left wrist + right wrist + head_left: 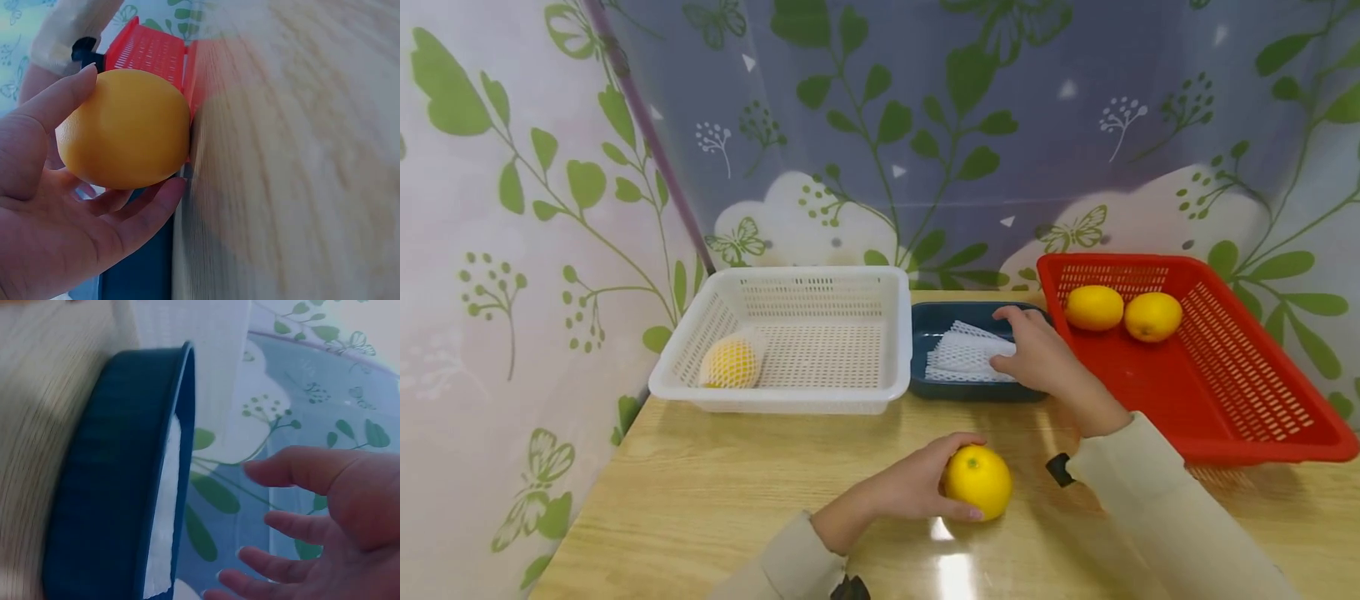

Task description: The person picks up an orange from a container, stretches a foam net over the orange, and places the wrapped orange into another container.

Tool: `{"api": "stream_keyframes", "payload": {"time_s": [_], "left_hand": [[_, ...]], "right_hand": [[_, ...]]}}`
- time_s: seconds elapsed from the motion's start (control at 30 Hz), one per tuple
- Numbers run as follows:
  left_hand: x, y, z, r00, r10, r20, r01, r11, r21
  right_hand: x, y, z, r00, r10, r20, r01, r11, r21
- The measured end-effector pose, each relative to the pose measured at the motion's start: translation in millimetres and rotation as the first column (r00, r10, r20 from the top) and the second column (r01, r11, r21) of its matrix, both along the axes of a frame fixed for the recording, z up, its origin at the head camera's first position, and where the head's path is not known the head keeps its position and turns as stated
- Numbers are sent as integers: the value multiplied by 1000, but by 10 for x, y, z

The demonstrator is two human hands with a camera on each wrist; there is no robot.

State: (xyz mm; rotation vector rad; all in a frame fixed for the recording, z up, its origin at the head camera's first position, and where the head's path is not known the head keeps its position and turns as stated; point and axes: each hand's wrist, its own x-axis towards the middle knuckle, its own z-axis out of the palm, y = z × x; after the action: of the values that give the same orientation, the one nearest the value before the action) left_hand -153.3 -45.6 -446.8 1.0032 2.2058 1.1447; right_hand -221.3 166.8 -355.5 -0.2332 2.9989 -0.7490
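My left hand (910, 485) grips a round yellow citrus fruit (979, 482) low over the table front. In the left wrist view the thumb lies along one side of the fruit (128, 128) and the fingers curl under the other. Over the right part of a dark blue tray (977, 392) hovers my right hand (1037, 354), thumb and fingers spread, holding nothing. White foam net sleeves (966, 354) lie in that tray, partly hidden by the hand. The right wrist view has the spread fingers (275, 565) beyond the tray's rim (164, 444).
A white basket (820, 402) at the left holds one yellow fruit in a foam net (732, 364). To the right stands a red basket (1187, 408) with two bare yellow fruits, one (1093, 308) beside the other (1152, 317). A patterned curtain (880, 142) hangs behind the table.
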Motion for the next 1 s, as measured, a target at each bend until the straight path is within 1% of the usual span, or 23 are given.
{"api": "stream_keyframes", "payload": {"time_s": [0.1,0.2,0.3,0.47,0.6,0.7,0.83,1.0], "left_hand": [[1,-10,0,1000,-2,-15,2,1000,-9],[3,-25,4,1000,-10,-28,10,1000,-10],[8,-33,8,999,-19,-34,19,1000,-8],[19,-26,5,999,-16,-30,16,1000,-13],[22,-26,1,999,-29,-26,28,1000,-8],[19,-26,5,999,-34,-26,34,999,-8],[17,-22,15,999,-32,-30,32,999,-14],[27,-20,12,999,-34,-39,33,999,-25]], "right_hand": [[-100,-26,-1,997,-7,79,2,998,67],[-187,-55,-33,991,-6,134,-12,991,130],[-251,-72,-70,985,-3,171,-29,983,183],[-306,-76,-127,979,-5,205,-39,976,213],[-327,-60,-179,978,-13,207,-34,975,220],[-339,-52,-201,982,-14,188,-28,975,219],[-349,-41,-206,989,-18,145,-12,979,205],[-325,-26,-211,996,-24,81,9,984,179]]}}
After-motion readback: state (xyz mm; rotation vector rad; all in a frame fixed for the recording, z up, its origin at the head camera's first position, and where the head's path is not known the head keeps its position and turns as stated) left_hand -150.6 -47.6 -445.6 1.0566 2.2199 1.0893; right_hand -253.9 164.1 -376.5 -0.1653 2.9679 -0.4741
